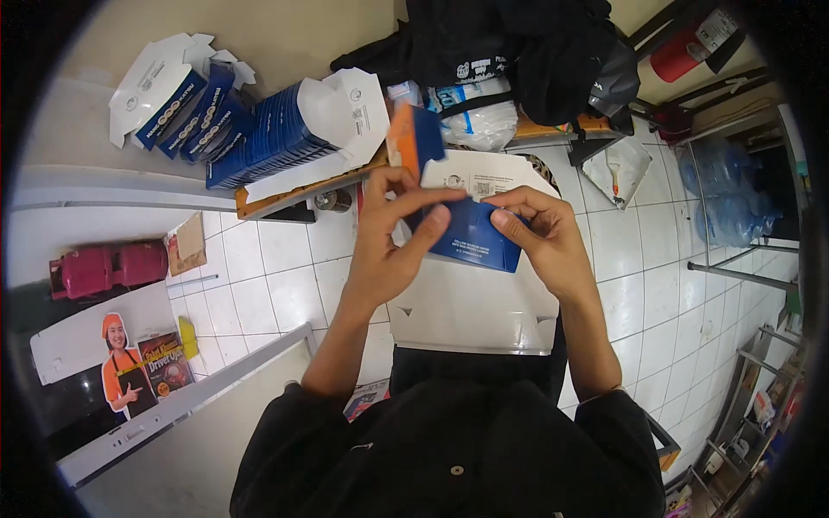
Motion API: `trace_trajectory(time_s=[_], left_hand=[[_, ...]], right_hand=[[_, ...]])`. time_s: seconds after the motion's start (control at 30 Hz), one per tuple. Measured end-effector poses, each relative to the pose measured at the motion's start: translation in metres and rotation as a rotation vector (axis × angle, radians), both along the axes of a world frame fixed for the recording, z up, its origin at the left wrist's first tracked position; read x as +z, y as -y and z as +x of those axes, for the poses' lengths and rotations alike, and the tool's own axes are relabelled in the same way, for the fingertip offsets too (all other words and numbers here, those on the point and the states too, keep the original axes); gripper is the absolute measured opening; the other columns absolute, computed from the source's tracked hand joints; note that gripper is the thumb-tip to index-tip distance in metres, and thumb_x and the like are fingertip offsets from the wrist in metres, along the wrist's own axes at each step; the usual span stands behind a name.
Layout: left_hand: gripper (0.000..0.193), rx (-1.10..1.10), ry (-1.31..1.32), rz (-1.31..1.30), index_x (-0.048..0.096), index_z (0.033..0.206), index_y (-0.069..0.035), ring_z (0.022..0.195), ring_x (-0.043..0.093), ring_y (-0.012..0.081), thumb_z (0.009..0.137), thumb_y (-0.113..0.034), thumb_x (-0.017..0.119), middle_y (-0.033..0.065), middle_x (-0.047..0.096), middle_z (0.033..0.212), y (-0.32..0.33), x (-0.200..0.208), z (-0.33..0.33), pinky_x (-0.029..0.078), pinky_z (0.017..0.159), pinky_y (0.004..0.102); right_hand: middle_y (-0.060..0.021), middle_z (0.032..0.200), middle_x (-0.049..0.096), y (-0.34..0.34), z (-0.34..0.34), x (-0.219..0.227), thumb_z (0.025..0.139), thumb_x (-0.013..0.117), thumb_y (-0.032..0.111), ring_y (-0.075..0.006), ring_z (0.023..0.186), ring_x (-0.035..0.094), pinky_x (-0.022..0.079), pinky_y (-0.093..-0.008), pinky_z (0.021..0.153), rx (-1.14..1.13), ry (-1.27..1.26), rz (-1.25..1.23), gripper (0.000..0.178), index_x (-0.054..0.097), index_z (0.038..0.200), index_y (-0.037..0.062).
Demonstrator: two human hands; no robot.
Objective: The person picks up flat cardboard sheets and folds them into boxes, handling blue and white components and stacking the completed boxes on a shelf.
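Note:
A blue food carton with white print is between my hands, held over my lap. My right hand pinches its right end between thumb and fingers. At the carton's left part my left hand has its thumb and fingers closed round the board, index finger stretched along the top edge. An orange and blue flap stands up beyond my left fingers, a little blurred; I cannot tell how it joins the carton. Underneath, a white cardboard sheet lies across my lap, partly hidden by the carton.
On a wooden bench at the far left stands a row of nested blue cartons; flat ones lie beyond. A black bag and plastic-wrapped packs sit at the back. Water jugs stand on a rack at right.

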State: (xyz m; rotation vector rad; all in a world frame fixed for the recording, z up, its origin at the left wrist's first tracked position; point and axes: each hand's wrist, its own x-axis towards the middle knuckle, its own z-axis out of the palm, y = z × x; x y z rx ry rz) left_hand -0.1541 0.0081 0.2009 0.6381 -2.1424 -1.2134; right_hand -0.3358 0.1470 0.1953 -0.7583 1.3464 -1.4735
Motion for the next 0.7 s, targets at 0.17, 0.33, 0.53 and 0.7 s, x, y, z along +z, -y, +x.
trace_trajectory(time_s=[0.17, 0.33, 0.53, 0.7], left_hand=[[0.033, 0.056, 0.089, -0.023, 0.076, 0.113, -0.013, 0.097, 0.048, 0.0251, 0.082, -0.020, 0.081, 0.0094, 0.045, 0.101, 0.001, -0.006, 0.012, 0.041, 0.089, 0.0340], [0.031, 0.086, 0.163, -0.105, 0.077, 0.112, -0.013, 0.099, 0.048, 0.0224, 0.082, -0.017, 0.082, 0.0059, 0.044, 0.099, 0.002, -0.007, 0.015, 0.043, 0.086, 0.0326], [0.027, -0.103, 0.108, 0.065, 0.078, 0.109, -0.012, 0.103, 0.045, 0.0230, 0.083, -0.018, 0.083, 0.0055, 0.040, 0.100, -0.006, 0.001, 0.037, 0.042, 0.090, 0.0379], [0.056, -0.132, 0.194, -0.112, 0.073, 0.120, -0.013, 0.104, 0.046, 0.0257, 0.068, -0.025, 0.093, 0.0093, 0.039, 0.103, -0.013, 0.022, 0.047, 0.043, 0.093, 0.0400]], right_hand=[[-0.0087, 0.098, 0.074, 0.000, 0.017, 0.000, 0.098, 0.068, 0.009, -0.0080, 0.089, 0.065, 0.050, -0.0214, 0.078, 0.029, -0.092, 0.015, 0.019, 0.069, 0.111, -0.0040], [-0.0088, 0.097, 0.074, -0.002, 0.033, -0.005, 0.096, 0.069, 0.006, -0.0091, 0.088, 0.064, 0.050, -0.0224, 0.081, 0.027, -0.013, 0.009, 0.017, 0.070, 0.109, -0.0048], [-0.0081, 0.093, 0.073, 0.004, 0.032, -0.010, 0.092, 0.072, 0.002, -0.0085, 0.085, 0.064, 0.047, -0.0218, 0.079, 0.053, -0.055, -0.002, 0.022, 0.066, 0.113, -0.0040], [-0.0065, 0.085, 0.073, -0.002, 0.041, 0.011, 0.088, 0.075, -0.004, -0.0098, 0.077, 0.064, 0.047, -0.0238, 0.078, 0.029, -0.079, -0.105, 0.034, 0.062, 0.119, -0.0019]])
